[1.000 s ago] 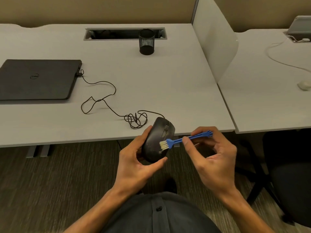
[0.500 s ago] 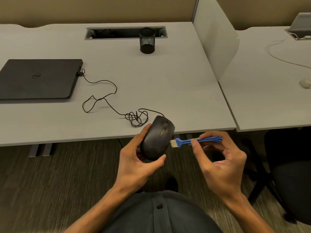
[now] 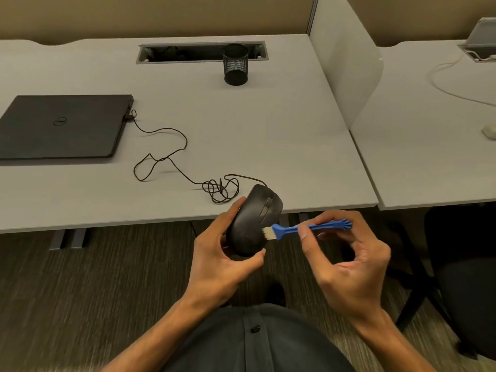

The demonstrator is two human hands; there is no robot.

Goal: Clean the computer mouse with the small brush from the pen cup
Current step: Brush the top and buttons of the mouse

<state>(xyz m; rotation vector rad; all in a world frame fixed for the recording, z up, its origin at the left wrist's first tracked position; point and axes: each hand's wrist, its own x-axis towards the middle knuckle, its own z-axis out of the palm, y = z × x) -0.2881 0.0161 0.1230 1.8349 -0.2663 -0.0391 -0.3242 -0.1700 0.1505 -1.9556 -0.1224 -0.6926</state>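
My left hand grips a black wired computer mouse in the air, just in front of the desk's near edge, top side facing me. My right hand pinches the small blue brush by the middle of its handle. Its pale bristles touch the mouse's right side, near the rear. The mouse's thin black cable runs in loops across the desk to the closed laptop. The black mesh pen cup stands far back on the desk and looks empty.
A closed black laptop lies at the desk's left. A cable slot is cut into the grey desk behind the cup. A white divider panel separates a second desk on the right. A dark chair stands at the right.
The brush swept right, off the mouse's top to its right edge, then came back left and lower; its bristles now rest on the mouse's rear right side. My left hand barely moved.
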